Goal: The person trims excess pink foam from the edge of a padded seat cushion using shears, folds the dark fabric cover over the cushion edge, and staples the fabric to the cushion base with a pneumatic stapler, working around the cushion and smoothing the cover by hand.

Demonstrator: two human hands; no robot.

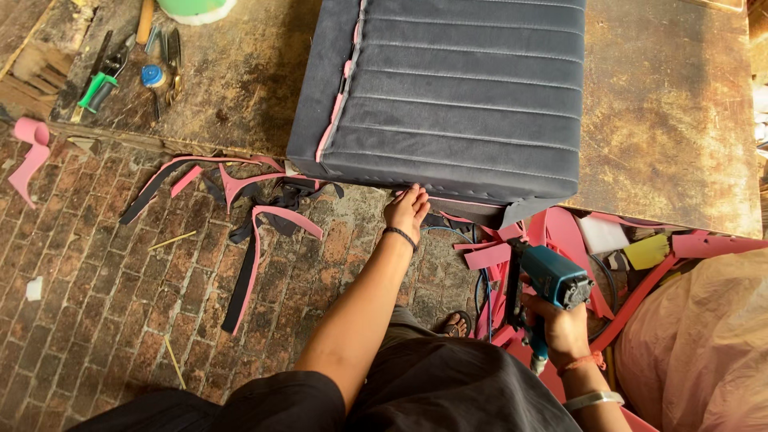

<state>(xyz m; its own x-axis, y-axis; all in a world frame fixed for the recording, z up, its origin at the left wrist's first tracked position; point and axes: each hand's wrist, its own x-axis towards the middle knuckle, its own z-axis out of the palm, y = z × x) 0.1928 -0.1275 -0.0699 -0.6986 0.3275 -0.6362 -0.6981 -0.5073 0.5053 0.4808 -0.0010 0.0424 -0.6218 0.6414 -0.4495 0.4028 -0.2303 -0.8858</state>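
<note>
Two hands work at the near edge of a grey ribbed cushion that lies on a worn counter in the upper middle of the frame. The left hand reaches up to the cushion's lower edge — its fingers lie together and flat, tips pressed against the fabric where it folds under; they clamp nothing. A dark band circles that wrist.

The right hand, lower right of the frame, is wrapped tight around the grip of a blue staple gun, which sits below the cushion's right corner and well apart from the left hand. A blue hose hangs beside it.

Pink strips and dark scraps of fabric trail over the brick floor left of centre, and more pink offcuts pile up under the counter's edge at the right — with a white block and a yellow block among them. In the upper left, on the counter, lie green-handled pliers, scissors and a small blue cap. A pale bag fills the lower right corner.
</note>
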